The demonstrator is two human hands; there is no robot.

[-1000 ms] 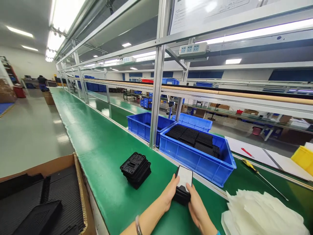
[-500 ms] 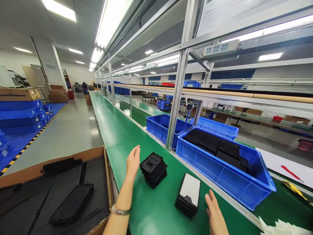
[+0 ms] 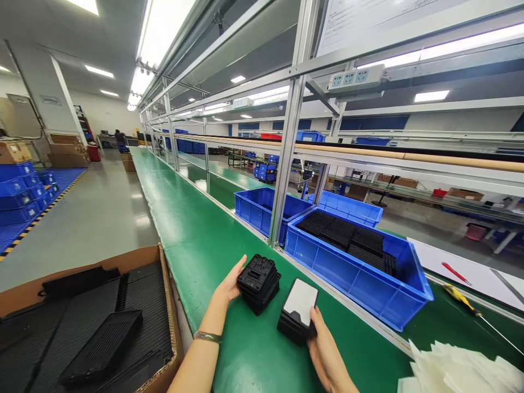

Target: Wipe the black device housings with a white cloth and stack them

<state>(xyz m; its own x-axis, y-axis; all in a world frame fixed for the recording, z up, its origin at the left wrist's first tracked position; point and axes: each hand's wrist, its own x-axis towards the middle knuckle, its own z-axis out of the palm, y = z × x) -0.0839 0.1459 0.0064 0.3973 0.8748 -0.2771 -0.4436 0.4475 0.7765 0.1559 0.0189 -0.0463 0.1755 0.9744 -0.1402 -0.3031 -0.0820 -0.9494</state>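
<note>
Only 1 view exists, from a camera worn on the person's head. It looks forward and down along the green worktop (image 3: pixel 192 240), which runs away toward the upper left. Both forearms enter from the bottom edge, close to the lens. The wide lens also takes in the metal frame (image 3: pixel 286 158) overhead and the far hall.

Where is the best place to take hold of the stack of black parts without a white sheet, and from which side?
Probably by its two opposite side walls, from above. The stack of black parts lies flat on the green belt, top free. The left hand touches its left side; the white-topped stack crowds the right.
</note>
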